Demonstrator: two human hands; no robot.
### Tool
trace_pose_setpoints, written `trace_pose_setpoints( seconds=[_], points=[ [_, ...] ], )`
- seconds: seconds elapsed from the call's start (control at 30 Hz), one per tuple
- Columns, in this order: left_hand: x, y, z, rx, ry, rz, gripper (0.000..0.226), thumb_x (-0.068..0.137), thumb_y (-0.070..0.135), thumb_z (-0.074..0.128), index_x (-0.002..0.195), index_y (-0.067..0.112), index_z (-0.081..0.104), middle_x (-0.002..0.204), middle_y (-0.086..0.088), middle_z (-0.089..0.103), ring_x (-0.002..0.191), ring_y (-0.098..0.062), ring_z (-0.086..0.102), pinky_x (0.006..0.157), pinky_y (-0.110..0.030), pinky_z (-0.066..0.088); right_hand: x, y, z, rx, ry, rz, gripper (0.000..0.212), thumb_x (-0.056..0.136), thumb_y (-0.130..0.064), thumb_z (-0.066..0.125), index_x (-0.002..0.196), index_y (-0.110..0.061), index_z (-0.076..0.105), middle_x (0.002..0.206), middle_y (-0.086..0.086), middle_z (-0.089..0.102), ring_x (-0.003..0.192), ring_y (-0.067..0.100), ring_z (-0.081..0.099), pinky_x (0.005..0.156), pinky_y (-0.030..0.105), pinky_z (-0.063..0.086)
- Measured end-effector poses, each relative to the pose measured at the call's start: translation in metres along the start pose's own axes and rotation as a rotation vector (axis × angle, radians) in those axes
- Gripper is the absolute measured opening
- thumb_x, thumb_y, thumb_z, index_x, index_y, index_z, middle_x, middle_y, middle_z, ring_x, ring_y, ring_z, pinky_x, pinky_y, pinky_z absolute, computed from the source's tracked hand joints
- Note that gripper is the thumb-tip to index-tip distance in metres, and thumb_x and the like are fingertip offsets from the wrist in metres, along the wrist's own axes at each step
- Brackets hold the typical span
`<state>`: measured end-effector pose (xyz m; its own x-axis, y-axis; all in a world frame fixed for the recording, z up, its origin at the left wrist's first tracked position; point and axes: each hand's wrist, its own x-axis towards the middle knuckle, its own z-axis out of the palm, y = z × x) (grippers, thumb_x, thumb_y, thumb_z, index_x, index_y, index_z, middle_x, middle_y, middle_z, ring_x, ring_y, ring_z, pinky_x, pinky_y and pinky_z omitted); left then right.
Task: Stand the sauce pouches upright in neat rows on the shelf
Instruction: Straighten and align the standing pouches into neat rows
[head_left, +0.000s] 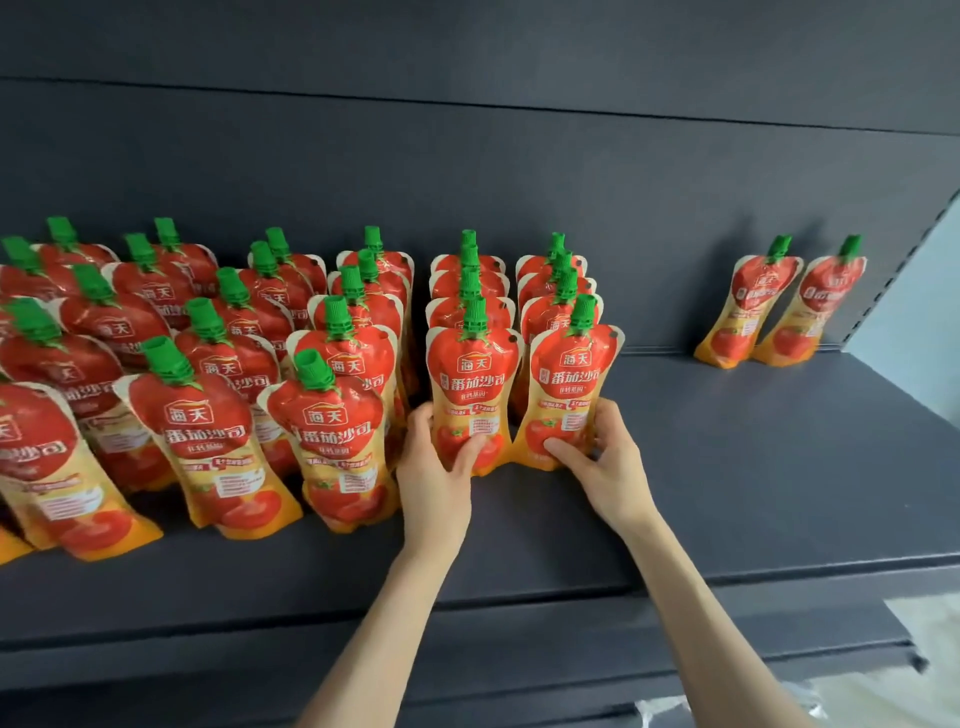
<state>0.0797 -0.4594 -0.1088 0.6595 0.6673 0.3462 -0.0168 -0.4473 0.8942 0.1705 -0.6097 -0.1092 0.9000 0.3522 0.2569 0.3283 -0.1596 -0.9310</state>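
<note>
A person's left hand (436, 467) and right hand (605, 457) each clasp a red-and-orange, green-capped plastic sauce pouch (472, 384) fronting neat rows on the dark grey metal shelf (753, 467). Leaning rows (208, 374) at nine o'clock and two stray pouches (748, 312) at two o'clock look unfinished.

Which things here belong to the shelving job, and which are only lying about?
Job: left hand gripping a front pouch; right hand gripping the neighbouring pouch; rows of pouches to the left; two pouches apart at the back right; shelf.
Lying about: pale material below the shelf, lower right, too blurred to name.
</note>
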Motion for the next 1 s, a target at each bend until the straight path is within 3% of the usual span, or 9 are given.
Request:
trace_pose_setpoints(
  seconds=[0.1, 0.3, 0.47, 0.6, 0.87, 1.0],
  points=[
    [0.0, 0.0, 0.002, 0.026, 0.032, 0.006, 0.049, 0.082, 0.029, 0.068, 0.124, 0.014, 0.047, 0.122, -0.002, 0.059, 0.112, -0.014, 0.054, 0.09, -0.023, 0.042, 0.001, -0.001, 0.0, -0.026, -0.004, 0.001, 0.04, 0.082, -0.016, 0.07, 0.115, -0.019, 0.047, 0.106, -0.014, 0.063, 0.094, -0.008, 0.06, 0.074, 0.005, 0.045],
    [-0.003, -0.001, 0.002, 0.048, 0.05, 0.019, 0.05, 0.082, 0.028, 0.068, 0.125, 0.013, 0.047, 0.122, -0.003, 0.06, 0.113, -0.019, 0.056, 0.091, -0.026, 0.045, 0.001, 0.003, -0.006, -0.03, -0.011, 0.002, 0.038, 0.082, -0.015, 0.069, 0.114, -0.021, 0.049, 0.108, -0.011, 0.064, 0.1, -0.001, 0.062, 0.079, 0.009, 0.048],
    [-0.004, -0.001, 0.001, 0.068, 0.065, 0.014, 0.051, 0.082, 0.028, 0.068, 0.126, 0.013, 0.047, 0.124, -0.004, 0.06, 0.115, -0.02, 0.056, 0.094, -0.032, 0.048, 0.004, 0.004, -0.012, -0.044, -0.054, 0.007, 0.039, 0.083, -0.018, 0.068, 0.116, -0.022, 0.048, 0.109, -0.014, 0.063, 0.099, -0.007, 0.059, 0.077, 0.003, 0.044],
    [-0.004, 0.0, 0.002, 0.075, 0.065, 0.014, 0.052, 0.082, 0.028, 0.067, 0.127, 0.013, 0.046, 0.125, -0.005, 0.058, 0.116, -0.02, 0.055, 0.094, -0.032, 0.047, 0.004, 0.004, -0.013, -0.052, -0.069, 0.007, 0.039, 0.083, -0.018, 0.068, 0.116, -0.023, 0.047, 0.109, -0.015, 0.062, 0.1, -0.004, 0.059, 0.076, 0.002, 0.043],
    [-0.001, -0.001, 0.005, 0.104, 0.061, 0.001, 0.054, 0.082, 0.028, 0.068, 0.128, 0.011, 0.045, 0.126, -0.007, 0.058, 0.116, -0.023, 0.055, 0.094, -0.035, 0.047, 0.002, 0.002, -0.011, -0.066, -0.056, -0.007, 0.038, 0.083, -0.016, 0.068, 0.114, -0.023, 0.046, 0.103, -0.023, 0.058, 0.091, -0.02, 0.055, 0.072, -0.002, 0.041],
    [-0.001, -0.002, 0.005, 0.096, 0.055, 0.01, 0.053, 0.082, 0.027, 0.068, 0.127, 0.012, 0.045, 0.125, -0.006, 0.059, 0.115, -0.021, 0.056, 0.093, -0.033, 0.047, 0.0, 0.003, -0.011, -0.072, -0.051, -0.003, 0.038, 0.083, -0.015, 0.068, 0.112, -0.022, 0.046, 0.103, -0.02, 0.059, 0.091, -0.015, 0.057, 0.072, -0.002, 0.041]
  ],
)
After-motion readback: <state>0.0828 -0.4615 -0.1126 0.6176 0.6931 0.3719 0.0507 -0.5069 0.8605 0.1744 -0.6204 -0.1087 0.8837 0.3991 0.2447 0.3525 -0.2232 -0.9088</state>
